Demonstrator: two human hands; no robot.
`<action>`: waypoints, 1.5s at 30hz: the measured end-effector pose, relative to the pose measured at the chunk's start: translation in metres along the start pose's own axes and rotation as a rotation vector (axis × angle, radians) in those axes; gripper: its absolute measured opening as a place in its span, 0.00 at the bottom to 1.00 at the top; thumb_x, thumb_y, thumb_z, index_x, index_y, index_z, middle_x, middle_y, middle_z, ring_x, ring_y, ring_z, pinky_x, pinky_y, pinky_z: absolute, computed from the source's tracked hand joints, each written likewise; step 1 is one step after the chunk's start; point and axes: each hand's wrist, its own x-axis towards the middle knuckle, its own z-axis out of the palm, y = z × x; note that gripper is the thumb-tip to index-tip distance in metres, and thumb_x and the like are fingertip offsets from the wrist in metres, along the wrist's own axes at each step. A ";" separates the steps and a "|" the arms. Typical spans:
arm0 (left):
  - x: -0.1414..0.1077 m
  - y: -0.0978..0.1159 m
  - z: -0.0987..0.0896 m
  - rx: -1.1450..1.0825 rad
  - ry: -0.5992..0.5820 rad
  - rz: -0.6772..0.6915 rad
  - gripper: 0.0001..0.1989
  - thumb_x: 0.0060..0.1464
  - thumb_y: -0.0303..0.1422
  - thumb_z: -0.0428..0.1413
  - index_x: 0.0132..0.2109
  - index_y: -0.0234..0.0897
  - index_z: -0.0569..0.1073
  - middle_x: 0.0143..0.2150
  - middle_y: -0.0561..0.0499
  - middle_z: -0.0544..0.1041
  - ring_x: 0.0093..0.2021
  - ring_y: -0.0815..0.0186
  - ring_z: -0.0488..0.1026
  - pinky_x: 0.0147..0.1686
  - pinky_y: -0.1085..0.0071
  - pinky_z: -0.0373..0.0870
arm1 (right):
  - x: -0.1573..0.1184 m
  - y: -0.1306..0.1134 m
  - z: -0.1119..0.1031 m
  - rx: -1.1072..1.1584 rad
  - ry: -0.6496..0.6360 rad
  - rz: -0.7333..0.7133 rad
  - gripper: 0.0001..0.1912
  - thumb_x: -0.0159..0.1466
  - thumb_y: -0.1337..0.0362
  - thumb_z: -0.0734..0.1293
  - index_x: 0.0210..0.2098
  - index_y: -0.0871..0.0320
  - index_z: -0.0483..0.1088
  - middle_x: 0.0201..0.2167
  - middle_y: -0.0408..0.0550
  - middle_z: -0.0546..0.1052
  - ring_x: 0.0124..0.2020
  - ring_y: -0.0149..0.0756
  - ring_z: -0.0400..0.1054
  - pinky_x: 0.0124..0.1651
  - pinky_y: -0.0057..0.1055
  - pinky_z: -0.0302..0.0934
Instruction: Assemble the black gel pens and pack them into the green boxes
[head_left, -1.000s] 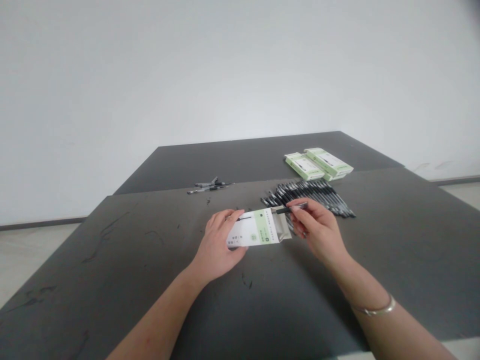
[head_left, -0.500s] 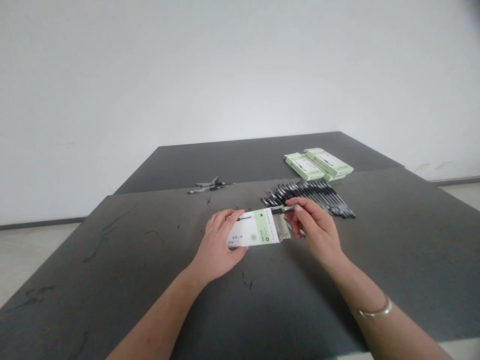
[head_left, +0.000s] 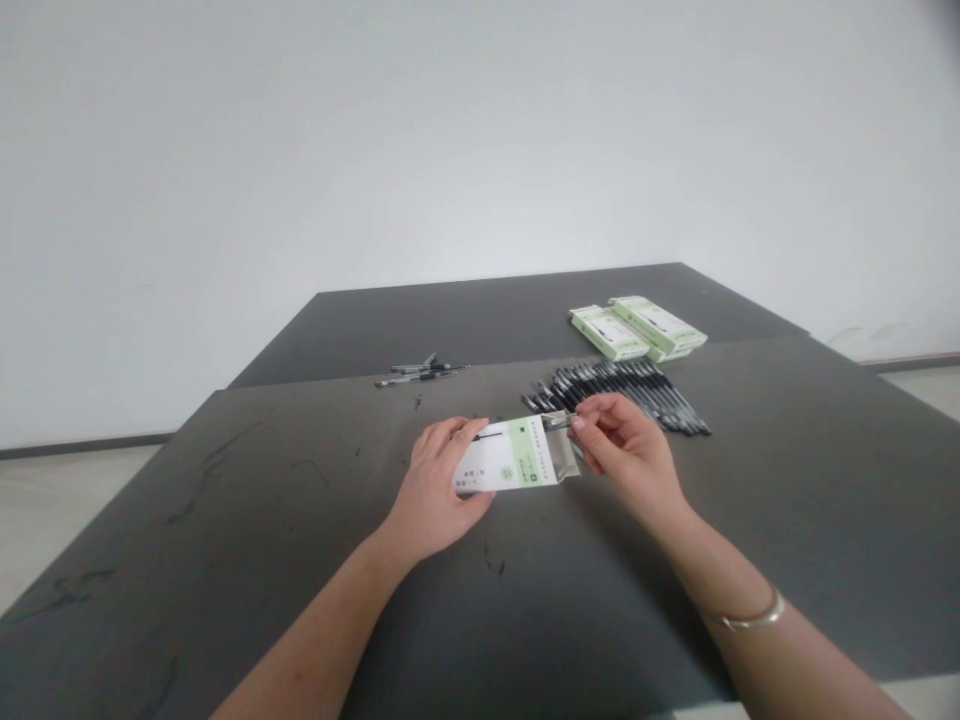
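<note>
My left hand (head_left: 439, 490) is closed round the left part of a white and green pen box (head_left: 510, 455), fingers along its far side and thumb at its near side. The box's open end, with a flap out, faces right. At that opening my right hand (head_left: 626, 450) pinches the end of a pen (head_left: 559, 421), most of which is inside the box. A dense row of black pens (head_left: 637, 390) lies on the table just beyond my right hand, partly hidden by it.
Several white and green boxes (head_left: 660, 325) lie stacked at the back right of the dark table (head_left: 247, 520). A small group of loose pens (head_left: 424, 374) lies at the back, left of the row. A pale wall (head_left: 450, 150) stands behind the table.
My right hand has moved slightly left, and the pen has slid further into the box. My left hand and the box stay in place.
</note>
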 end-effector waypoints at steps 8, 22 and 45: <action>0.000 0.000 0.000 0.006 -0.001 0.001 0.35 0.47 0.28 0.58 0.63 0.42 0.58 0.58 0.43 0.62 0.60 0.54 0.59 0.60 0.54 0.58 | 0.003 0.002 -0.003 -0.081 0.048 -0.036 0.10 0.56 0.59 0.73 0.33 0.58 0.72 0.24 0.41 0.70 0.17 0.24 0.57 0.17 0.23 0.51; 0.000 -0.001 0.002 0.009 0.013 0.020 0.35 0.47 0.28 0.58 0.62 0.40 0.59 0.59 0.43 0.63 0.60 0.55 0.59 0.60 0.54 0.58 | -0.001 0.009 -0.005 -0.286 -0.045 -0.130 0.07 0.62 0.62 0.68 0.39 0.56 0.73 0.34 0.47 0.75 0.31 0.33 0.68 0.32 0.30 0.64; 0.000 -0.001 0.001 -0.039 0.034 0.010 0.35 0.47 0.29 0.59 0.62 0.43 0.58 0.59 0.43 0.62 0.59 0.55 0.60 0.59 0.55 0.59 | -0.002 0.009 -0.005 -0.541 -0.149 -0.352 0.13 0.63 0.70 0.63 0.43 0.53 0.75 0.48 0.52 0.66 0.47 0.41 0.66 0.35 0.32 0.66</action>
